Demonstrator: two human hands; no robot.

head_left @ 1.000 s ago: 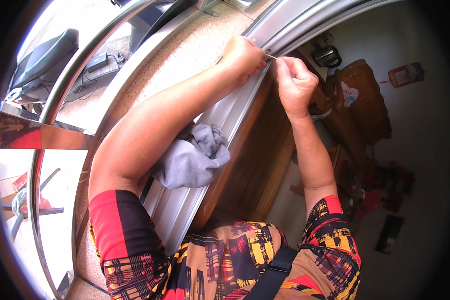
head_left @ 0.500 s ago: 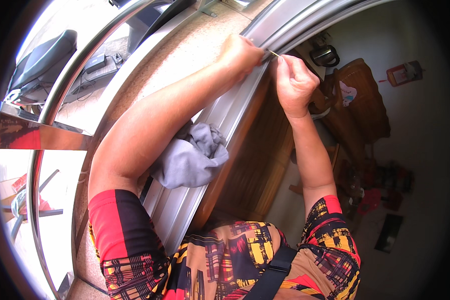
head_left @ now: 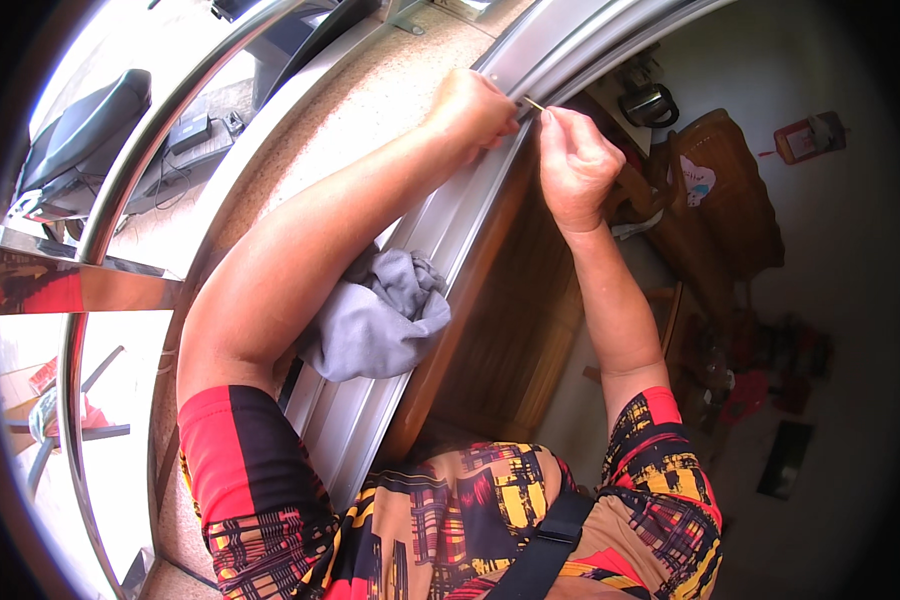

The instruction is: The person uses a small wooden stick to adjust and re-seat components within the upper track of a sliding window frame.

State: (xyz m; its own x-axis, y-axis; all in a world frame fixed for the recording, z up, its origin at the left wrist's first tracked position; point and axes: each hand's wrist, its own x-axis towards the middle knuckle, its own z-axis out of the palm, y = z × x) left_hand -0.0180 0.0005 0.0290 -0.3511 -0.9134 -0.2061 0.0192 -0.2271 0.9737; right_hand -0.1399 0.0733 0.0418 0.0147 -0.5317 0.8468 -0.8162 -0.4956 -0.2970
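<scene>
Slender, pale, straight stick [head_left: 535, 103], pinched at one end and held aslant, its free tip at the far stretch of the sliding-window track [head_left: 460, 205]; contact between tip and metal cannot be determined. The track is silvery, ridged lengthwise in parallel, and runs diagonally.

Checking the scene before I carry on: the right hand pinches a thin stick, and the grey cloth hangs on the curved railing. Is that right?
Not quite: the grey cloth isn't on the curved railing; the head view shows it bunched on the silver metal track. The right hand does pinch a thin stick.
</scene>
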